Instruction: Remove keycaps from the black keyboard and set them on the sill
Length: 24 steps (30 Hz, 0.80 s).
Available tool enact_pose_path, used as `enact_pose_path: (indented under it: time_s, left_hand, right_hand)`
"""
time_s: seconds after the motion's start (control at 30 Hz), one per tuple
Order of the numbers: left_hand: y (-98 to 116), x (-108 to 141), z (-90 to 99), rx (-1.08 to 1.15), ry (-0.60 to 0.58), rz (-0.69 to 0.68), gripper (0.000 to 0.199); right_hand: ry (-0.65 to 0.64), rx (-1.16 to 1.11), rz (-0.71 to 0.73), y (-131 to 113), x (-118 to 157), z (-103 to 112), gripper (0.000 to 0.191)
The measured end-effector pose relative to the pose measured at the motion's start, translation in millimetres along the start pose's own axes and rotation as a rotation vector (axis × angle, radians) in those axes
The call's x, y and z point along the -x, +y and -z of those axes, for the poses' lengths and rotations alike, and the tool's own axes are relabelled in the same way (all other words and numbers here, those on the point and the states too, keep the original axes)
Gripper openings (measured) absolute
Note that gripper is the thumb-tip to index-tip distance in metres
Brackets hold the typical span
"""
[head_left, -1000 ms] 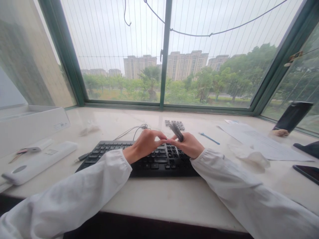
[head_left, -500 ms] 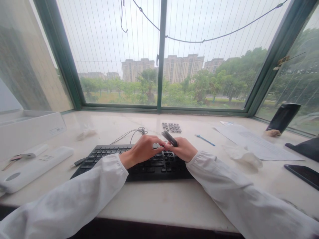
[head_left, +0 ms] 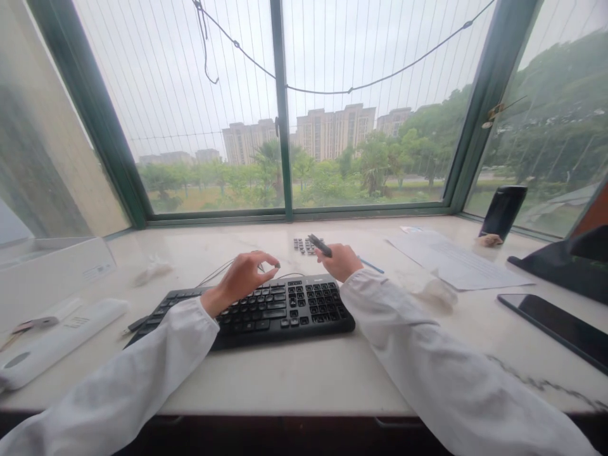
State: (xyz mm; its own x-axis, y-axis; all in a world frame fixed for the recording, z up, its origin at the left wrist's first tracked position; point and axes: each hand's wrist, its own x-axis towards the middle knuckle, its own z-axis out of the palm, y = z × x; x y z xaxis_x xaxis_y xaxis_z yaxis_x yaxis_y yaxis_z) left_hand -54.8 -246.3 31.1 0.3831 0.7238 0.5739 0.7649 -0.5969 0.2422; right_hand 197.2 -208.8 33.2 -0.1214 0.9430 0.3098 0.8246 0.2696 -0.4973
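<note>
A black keyboard point(head_left: 275, 326) lies on the white counter, its number pad on the right showing bare key sockets. Over its upper middle, my left hand point(head_left: 240, 278) pinches a small dark keycap point(head_left: 277, 265) between thumb and forefinger. Beyond the keyboard's top right edge, my right hand point(head_left: 342, 261) is closed around a short black tool point(head_left: 320, 246), whose tip points up and left; its exact kind is unclear. Right by that tip, loose keycaps point(head_left: 300, 246) sit in rows on the counter, partly hidden by the tool and hand.
A blue thin stick point(head_left: 371, 265) lies right of my right hand. Farther right are paper sheets point(head_left: 456, 259), a crumpled tissue point(head_left: 437, 296) and a phone point(head_left: 555, 326). On the left stand a white box point(head_left: 52, 266) and a long white device point(head_left: 66, 342). A window rises behind.
My hands have come apart. The right hand moved up and away with the black tool toward the loose keycaps, uncovering the number pad; the left drew left with the keycap. The view shifted rightward.
</note>
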Motion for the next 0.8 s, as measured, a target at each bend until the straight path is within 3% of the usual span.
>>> enact_pose_path:
  time_s: [0.2, 0.5, 0.8]
  left_hand:
    - [-27, -36, -10.4, -0.110, -0.162, -0.038, 0.019]
    - [-48, -109, -62.0, -0.330, -0.333, 0.006, 0.020]
    - [-53, -131, -90.4, -0.407, -0.381, 0.072, 0.018]
  right_hand:
    - [-0.029, 0.250, -0.149, 25, -7, 1, 0.042]
    - [-0.044, 0.280, -0.127, 32, -9, -6, 0.043]
    - [-0.061, 0.303, -0.131, 28, -8, -6, 0.040]
